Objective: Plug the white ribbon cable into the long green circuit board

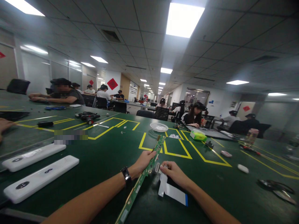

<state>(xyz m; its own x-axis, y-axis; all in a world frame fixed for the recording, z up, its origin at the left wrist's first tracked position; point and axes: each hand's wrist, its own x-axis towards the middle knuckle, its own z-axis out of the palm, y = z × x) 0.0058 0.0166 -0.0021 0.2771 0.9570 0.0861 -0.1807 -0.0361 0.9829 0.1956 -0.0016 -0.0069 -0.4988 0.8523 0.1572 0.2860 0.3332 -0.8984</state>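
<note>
Left hand [144, 160]: closed around the middle of a long, narrow green circuit board [158, 143], with the fingers curled over its edge; a black wristwatch [126, 175] is worn on the wrist.
Right hand [174, 173]: closed in a pinch on the upper end of a flat white ribbon cable [173, 192], just beside the circuit board.
Board position: the circuit board is held tilted above the dark green counter [105, 161], its far end raised and pointing away, its near end running down between the forearms. Whether that near end rests on the counter cannot be told.
Reason for the hold: the board appears to be gripped by its edges so that it is kept steady and its populated face is left untouched, while the cable end is kept at a small silvery connector [157, 168].
Connection: whether the cable is seated in the connector cannot be told.
Board material: thin, rigid matte laminate, dotted with pale labels and small parts.
Cable material: thin, smooth and limp; it is folded on the counter and its blue-tipped end lies free.
Counter surface: a slightly glossy mat, marked out in yellow tape rectangles [174, 153].
White housings: two long, rounded white plastic bars [39, 179] are laid side by side at the left, well apart from the hands.
Dish: a round white perforated plastic dish [158, 127] is set beyond the board's far end.
Others: other people are seated along the far edges.
</note>
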